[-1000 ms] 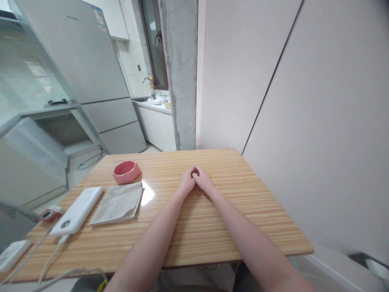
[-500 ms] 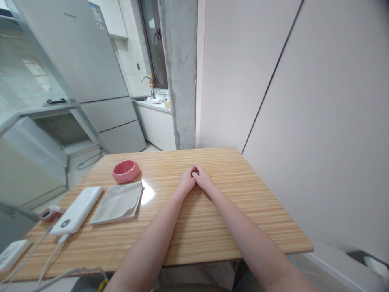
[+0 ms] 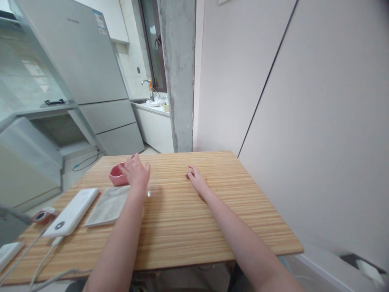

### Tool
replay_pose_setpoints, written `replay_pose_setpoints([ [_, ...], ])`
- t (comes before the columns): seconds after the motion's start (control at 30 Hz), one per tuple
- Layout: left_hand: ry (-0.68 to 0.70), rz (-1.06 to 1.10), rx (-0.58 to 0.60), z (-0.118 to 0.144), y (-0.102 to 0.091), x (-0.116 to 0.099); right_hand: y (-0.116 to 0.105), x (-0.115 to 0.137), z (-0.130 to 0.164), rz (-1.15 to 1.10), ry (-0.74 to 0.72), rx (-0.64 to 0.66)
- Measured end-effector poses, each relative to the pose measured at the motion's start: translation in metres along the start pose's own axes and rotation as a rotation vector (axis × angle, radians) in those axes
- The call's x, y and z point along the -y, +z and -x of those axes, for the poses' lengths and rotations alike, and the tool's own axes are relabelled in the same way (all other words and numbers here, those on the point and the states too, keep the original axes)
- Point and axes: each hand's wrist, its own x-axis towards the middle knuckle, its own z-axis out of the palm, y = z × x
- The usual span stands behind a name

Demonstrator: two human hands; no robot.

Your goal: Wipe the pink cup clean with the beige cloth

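My left hand (image 3: 135, 170) is raised over the left part of the table, its fingers spread and slightly blurred. Nothing is held in it. It overlaps the right side of a pink bowl (image 3: 114, 175); whether fingertips touch the bowl I cannot tell. Beneath my left forearm lies a folded grey cloth (image 3: 107, 206), its right side partly covered. My right hand (image 3: 195, 177) rests on the wooden table (image 3: 188, 227) near the middle, loosely curled with the fingers a little apart, and no object shows in it.
On the left lie a white power bank (image 3: 73, 213) with a cable plugged in, a reddish-brown round item (image 3: 44, 217) and a white block (image 3: 9, 253) at the edge. A bare pillar (image 3: 181, 81) and a pale wall (image 3: 319, 121) stand beyond the table.
My hands were clasped together at the table's middle. The left one has parted and moved left to the pink bowl, its fingers opening. The right one has stayed near its place.
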Motion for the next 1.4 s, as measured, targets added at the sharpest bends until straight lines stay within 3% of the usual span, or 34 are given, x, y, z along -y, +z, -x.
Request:
replay_pose_setpoints([
  [0.17, -0.168, -0.130, 0.227, -0.002, 0.015, 0.046, -0.001, 0.000, -0.001, 0.021, -0.006, 0.016],
  [0.33, -0.225, -0.145, 0.064, 0.003, 0.021, 0.056, -0.002, 0.002, 0.001, 0.049, -0.023, 0.026],
  [0.57, -0.104, -0.165, 0.189, 0.000, 0.013, 0.063, -0.006, 0.010, 0.004, 0.127, -0.049, 0.035],
  [0.67, -0.042, -0.116, 0.199, 0.001, 0.014, 0.052, -0.005, 0.008, 0.003, 0.096, -0.054, 0.032],
  [0.8, 0.241, 0.039, 0.225, 0.010, 0.014, 0.013, -0.001, 0.001, 0.000, 0.026, -0.043, -0.002],
  [0.97, 0.582, 0.326, 0.285, 0.045, 0.014, -0.054, -0.001, 0.007, 0.000, -0.072, -0.003, -0.219],
  [1.07, 0.724, 0.402, 0.358, 0.069, 0.019, -0.079, -0.008, 0.018, 0.002, -0.127, -0.016, -0.317],
  [1.2, 0.788, 0.450, 0.431, 0.083, 0.028, -0.085, -0.013, 0.024, 0.004, -0.141, -0.012, -0.330],
  [1.4, 0.782, 0.465, 0.468, 0.077, 0.035, -0.075, -0.008, 0.012, 0.000, -0.108, 0.027, -0.252],
])
